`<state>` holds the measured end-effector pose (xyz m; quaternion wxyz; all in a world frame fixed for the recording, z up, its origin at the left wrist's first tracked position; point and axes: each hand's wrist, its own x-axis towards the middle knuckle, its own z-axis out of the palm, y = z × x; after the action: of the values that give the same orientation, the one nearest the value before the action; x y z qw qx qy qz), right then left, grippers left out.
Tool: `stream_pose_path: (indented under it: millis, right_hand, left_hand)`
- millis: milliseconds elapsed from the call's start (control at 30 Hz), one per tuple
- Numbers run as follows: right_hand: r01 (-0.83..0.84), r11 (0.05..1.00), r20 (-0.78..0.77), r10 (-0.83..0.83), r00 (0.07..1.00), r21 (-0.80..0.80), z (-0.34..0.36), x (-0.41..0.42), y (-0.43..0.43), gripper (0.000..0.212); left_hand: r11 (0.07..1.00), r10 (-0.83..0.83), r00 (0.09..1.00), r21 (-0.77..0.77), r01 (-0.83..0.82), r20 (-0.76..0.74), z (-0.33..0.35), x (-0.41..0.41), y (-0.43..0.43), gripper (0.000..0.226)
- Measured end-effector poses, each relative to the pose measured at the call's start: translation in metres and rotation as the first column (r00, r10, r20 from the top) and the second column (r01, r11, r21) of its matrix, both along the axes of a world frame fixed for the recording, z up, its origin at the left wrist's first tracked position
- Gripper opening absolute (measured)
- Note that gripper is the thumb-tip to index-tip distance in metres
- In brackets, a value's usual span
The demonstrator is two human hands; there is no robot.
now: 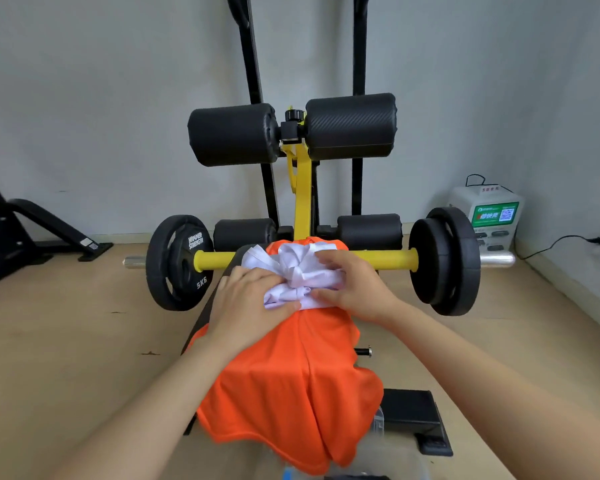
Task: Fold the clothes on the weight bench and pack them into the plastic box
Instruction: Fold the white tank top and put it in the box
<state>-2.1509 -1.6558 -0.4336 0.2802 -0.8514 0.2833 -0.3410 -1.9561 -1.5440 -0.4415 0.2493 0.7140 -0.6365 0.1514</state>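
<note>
Orange shirt [291, 382] overhangs bench [211, 306]; left hand [246, 299] and right hand [354, 289] pinch white garment [291, 268].

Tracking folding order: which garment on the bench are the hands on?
The white garment, bunched at the far end, gripped by both the left hand and right hand; the orange garment lies spread beneath.

Orange garment [291, 386], white crumpled garment [291, 271], yellow bar [388, 258], black weight plates [175, 263], black foam rollers [232, 135]
</note>
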Motion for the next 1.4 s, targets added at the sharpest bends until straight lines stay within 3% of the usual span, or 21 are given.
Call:
stream_pose_path:
  millis: [67, 200, 267, 300, 333, 400, 500, 600, 667, 733, 867, 967, 1000, 1067, 1100, 1167, 1267, 1400]
  right_hand:
    - [-0.015, 0.997, -0.041, 0.012, 0.999, -0.071, -0.002, -0.005, 0.001, 0.038]
    - [0.041, 0.978, -0.077, -0.058, 0.995, -0.204, 0.0, -0.001, -0.001, 0.026]
    - [0.104, 0.975, -0.068, -0.119, 0.991, -0.197, 0.0, 0.006, -0.004, 0.017]
    - [0.137, 0.977, -0.051, -0.147, 0.988, -0.164, -0.001, 0.009, -0.006, 0.011]
    - [0.175, 0.979, -0.036, -0.179, 0.983, -0.1, -0.002, 0.011, -0.008, 0.018]
    - [0.236, 0.962, 0.05, -0.245, 0.968, 0.138, -0.001, 0.011, -0.012, 0.039]
    - [0.204, 0.875, 0.255, -0.339, 0.905, 0.438, 0.007, 0.005, -0.017, 0.041]
    - [0.155, 0.861, 0.31, -0.335, 0.89, 0.484, 0.01, 0.0, -0.018, 0.026]
    - [0.12, 0.905, 0.297, -0.256, 0.92, 0.408, 0.007, -0.001, -0.019, 0.024]
    - [0.074, 0.962, 0.222, -0.134, 0.966, 0.262, 0.005, 0.0, -0.02, 0.026]
    - [-0.108, 0.99, -0.084, 0.1, 0.991, -0.094, -0.007, 0.001, -0.016, 0.035]
    - [-0.075, 0.985, -0.316, 0.023, 0.949, -0.154, -0.007, 0.0, -0.01, 0.013]
    - [-0.092, 0.989, -0.307, 0.052, 0.95, -0.116, -0.005, -0.002, -0.009, 0.012]
    - [-0.16, 0.981, -0.098, 0.17, 0.981, 0.107, 0.006, -0.007, -0.002, 0.019]
    - [-0.146, 0.96, 0.039, 0.141, 0.989, 0.239, 0.01, -0.01, -0.001, 0.023]
    - [0.009, 0.932, 0.211, -0.092, 0.973, 0.363, 0.01, -0.013, -0.008, 0.034]
    - [0.234, 0.872, 0.126, -0.315, 0.941, 0.429, 0.002, -0.016, -0.019, 0.02]
    - [0.215, 0.691, -0.014, -0.285, 0.958, 0.69, 0.003, -0.018, -0.02, 0.016]
  left_hand:
    - [1.0, -0.008, 1.0, 0.006, 0.008, -0.015, 0.0, -0.004, -0.003, 0.024]
    - [1.0, -0.001, 0.989, 0.024, 0.005, -0.149, 0.006, -0.005, -0.009, 0.045]
    - [1.0, 0.0, 0.982, 0.026, 0.005, -0.19, 0.008, -0.003, -0.011, 0.055]
    - [0.999, -0.003, 0.981, 0.032, 0.009, -0.196, 0.008, -0.003, -0.011, 0.058]
    - [0.999, 0.002, 0.977, 0.039, 0.007, -0.212, 0.008, -0.002, -0.011, 0.058]
    - [0.999, 0.044, 0.95, 0.034, -0.036, -0.309, 0.01, -0.001, -0.01, 0.056]
    - [0.992, 0.08, 0.886, -0.047, -0.114, -0.456, 0.015, 0.001, -0.012, 0.054]
    - [1.0, 0.024, 0.962, -0.006, -0.027, -0.273, 0.013, -0.006, -0.012, 0.028]
    - [0.985, -0.036, 0.997, 0.168, 0.047, -0.068, 0.008, -0.015, -0.01, 0.038]
    - [0.957, -0.035, 0.999, 0.287, 0.038, -0.018, 0.005, -0.017, -0.009, 0.051]
    - [0.948, 0.045, 0.997, 0.312, -0.065, 0.07, 0.007, -0.002, -0.004, 0.05]
    - [0.93, 0.104, 0.991, 0.344, -0.129, 0.09, 0.009, -0.001, -0.001, 0.044]
    - [0.933, 0.111, 0.99, 0.333, -0.136, 0.092, 0.009, -0.003, 0.0, 0.046]
    - [0.967, 0.095, 0.994, 0.233, -0.106, 0.057, 0.01, -0.006, 0.0, 0.061]
    - [0.987, 0.055, 0.998, 0.151, -0.055, 0.01, 0.011, -0.006, -0.002, 0.067]
    - [0.993, -0.101, 0.989, 0.049, 0.107, -0.105, 0.011, -0.008, -0.007, 0.074]
    - [0.946, -0.305, 0.943, 0.069, 0.316, -0.13, 0.013, -0.018, -0.012, 0.071]
    - [0.952, -0.286, 0.957, 0.096, 0.29, -0.055, 0.009, -0.02, -0.008, 0.045]
